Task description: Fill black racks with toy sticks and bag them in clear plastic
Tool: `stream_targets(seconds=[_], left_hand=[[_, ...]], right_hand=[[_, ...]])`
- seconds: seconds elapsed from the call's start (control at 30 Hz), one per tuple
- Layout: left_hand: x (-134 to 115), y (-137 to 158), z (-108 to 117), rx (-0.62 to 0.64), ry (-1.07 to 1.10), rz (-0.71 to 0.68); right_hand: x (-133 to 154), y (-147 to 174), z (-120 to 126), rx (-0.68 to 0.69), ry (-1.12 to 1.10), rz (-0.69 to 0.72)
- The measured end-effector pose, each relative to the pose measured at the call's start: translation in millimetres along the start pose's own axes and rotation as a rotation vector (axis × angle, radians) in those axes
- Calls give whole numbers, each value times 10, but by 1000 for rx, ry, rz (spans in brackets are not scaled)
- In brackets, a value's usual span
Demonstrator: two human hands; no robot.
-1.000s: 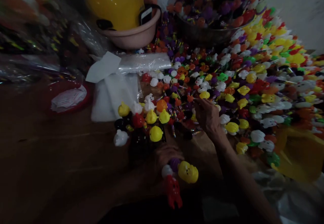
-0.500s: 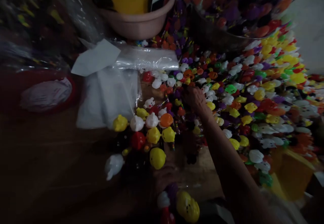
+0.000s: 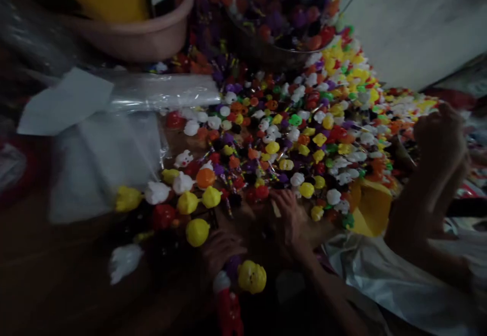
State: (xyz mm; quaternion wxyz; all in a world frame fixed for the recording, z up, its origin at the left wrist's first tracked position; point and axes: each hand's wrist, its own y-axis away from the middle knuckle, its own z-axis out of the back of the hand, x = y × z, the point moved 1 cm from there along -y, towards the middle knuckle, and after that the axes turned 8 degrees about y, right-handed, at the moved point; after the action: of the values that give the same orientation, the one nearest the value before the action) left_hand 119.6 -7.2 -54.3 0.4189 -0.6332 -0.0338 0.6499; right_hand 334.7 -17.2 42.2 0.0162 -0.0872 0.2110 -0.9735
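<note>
In the dim head view, my left hand (image 3: 222,250) is low in the middle, its fingers curled round several small stick toys. Their heads stick out below it: a yellow animal head (image 3: 251,276), a purple one (image 3: 233,265) and a red-and-white figure (image 3: 229,308). To its right, my right hand (image 3: 287,217) is at the near edge of the toy pile, just below a red toy head (image 3: 262,192). Its fingers look bent together, but shadow and blur hide what they hold. Beside my left hand, a yellow ball-shaped head (image 3: 197,232) stands in a loose cluster of toys.
A large pile of coloured toy heads (image 3: 319,138) spreads to the right. Clear plastic bags (image 3: 110,169) and a white sheet (image 3: 68,103) lie left. A pink basin (image 3: 133,37) and a full metal bowl (image 3: 274,54) stand behind. Another person's limb (image 3: 433,174) is at right.
The view has swung right. My right hand has drawn back from inside the pile to its near edge, closer to my left hand. The toys in my left hand have moved up slightly.
</note>
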Motion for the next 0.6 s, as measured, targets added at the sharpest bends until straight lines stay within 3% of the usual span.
stream_targets(seconds=[0.1,0.17,0.33,0.43,0.53,0.6], left_hand=[[-91,-66,102,88,0,36],[-155,-113,179,163,5,86],[-201,-172,256,192,32,74],[-162,-195,239,185,14,53],[-168,-247,247,185,-7,-14],[-212,-292,274,227,-2,-3]], right_hand=[[201,315,-148,20,-59,-25],[262,253,-274,58,-34,-13],[227,-599,-629,46,157,-58],[208,-1113,-697,-24,186,-30],[88,-1242,-571,-133,170,22],[-103,-1137,-422,-202,214,-82]])
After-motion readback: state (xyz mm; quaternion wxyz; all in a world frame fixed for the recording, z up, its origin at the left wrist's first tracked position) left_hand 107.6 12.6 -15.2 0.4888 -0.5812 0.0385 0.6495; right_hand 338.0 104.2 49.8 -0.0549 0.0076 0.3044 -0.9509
